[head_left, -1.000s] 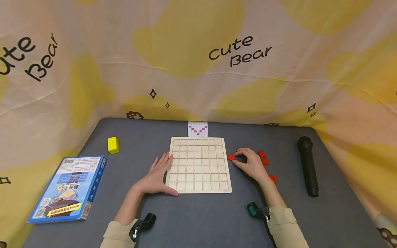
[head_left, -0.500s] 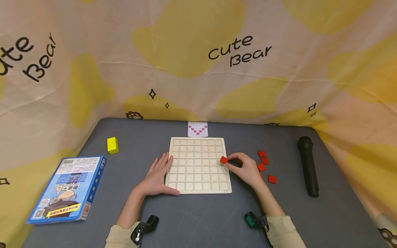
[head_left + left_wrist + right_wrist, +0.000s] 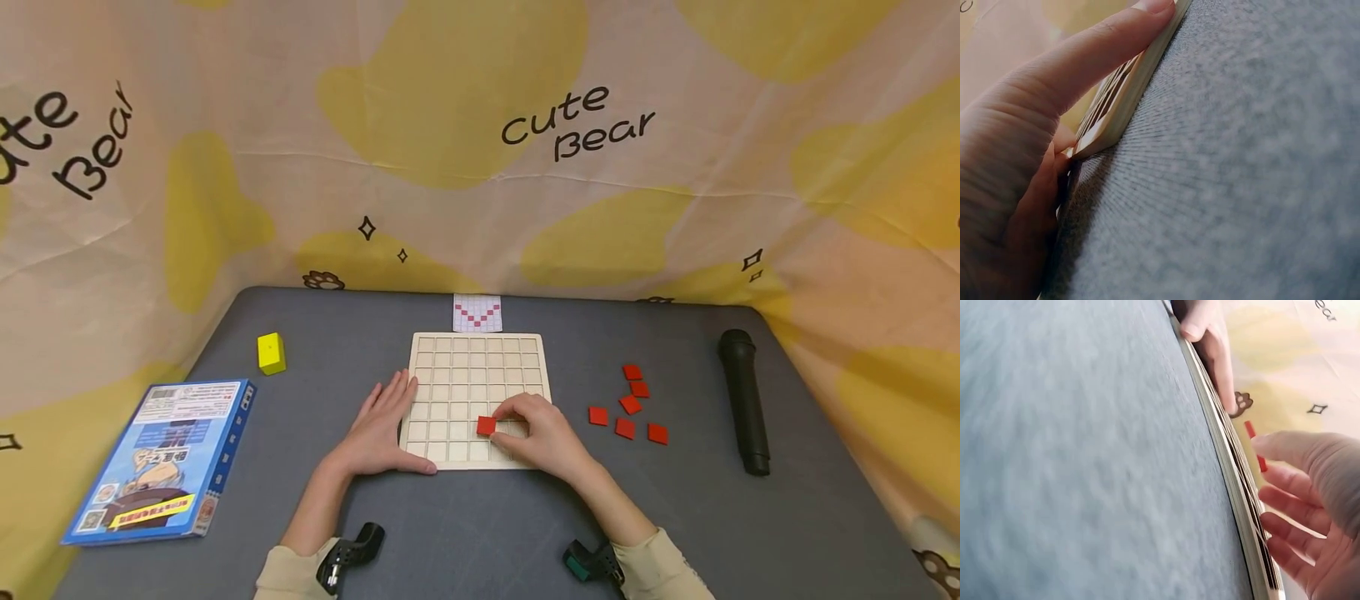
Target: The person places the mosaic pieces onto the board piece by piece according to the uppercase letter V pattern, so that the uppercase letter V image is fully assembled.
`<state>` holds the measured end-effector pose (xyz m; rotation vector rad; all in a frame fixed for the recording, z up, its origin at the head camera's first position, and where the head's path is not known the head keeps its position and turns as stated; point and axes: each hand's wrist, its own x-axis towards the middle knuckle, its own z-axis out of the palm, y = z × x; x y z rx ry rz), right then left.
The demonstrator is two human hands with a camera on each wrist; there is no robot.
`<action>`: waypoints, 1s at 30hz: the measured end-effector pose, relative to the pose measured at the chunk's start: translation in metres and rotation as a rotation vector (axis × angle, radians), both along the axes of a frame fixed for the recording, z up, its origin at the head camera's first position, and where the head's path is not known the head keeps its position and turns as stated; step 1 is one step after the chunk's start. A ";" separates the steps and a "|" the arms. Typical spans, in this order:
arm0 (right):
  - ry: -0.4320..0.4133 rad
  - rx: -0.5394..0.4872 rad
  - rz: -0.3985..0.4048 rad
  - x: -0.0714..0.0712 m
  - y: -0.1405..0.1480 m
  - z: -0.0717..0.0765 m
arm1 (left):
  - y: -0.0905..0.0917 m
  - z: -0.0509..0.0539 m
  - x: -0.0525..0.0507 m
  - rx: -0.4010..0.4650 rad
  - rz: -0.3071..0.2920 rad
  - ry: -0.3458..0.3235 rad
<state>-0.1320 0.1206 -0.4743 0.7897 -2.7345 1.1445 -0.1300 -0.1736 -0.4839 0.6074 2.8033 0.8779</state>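
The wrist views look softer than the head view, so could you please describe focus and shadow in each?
Head view: fairly evenly lit, with the grid board crisp; left wrist view: table blurred, dark shadow beside the left hand; right wrist view: table blurred and paler.

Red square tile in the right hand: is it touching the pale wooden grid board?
Apart. The right wrist view shows yellow-patterned cloth through a gap between the red tile and the wooden board.

Head view high, facing down, wrist views close, board (image 3: 468, 393) shared
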 end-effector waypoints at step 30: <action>-0.037 -0.014 -0.005 0.003 -0.007 -0.006 | 0.000 -0.001 -0.001 -0.013 -0.017 0.023</action>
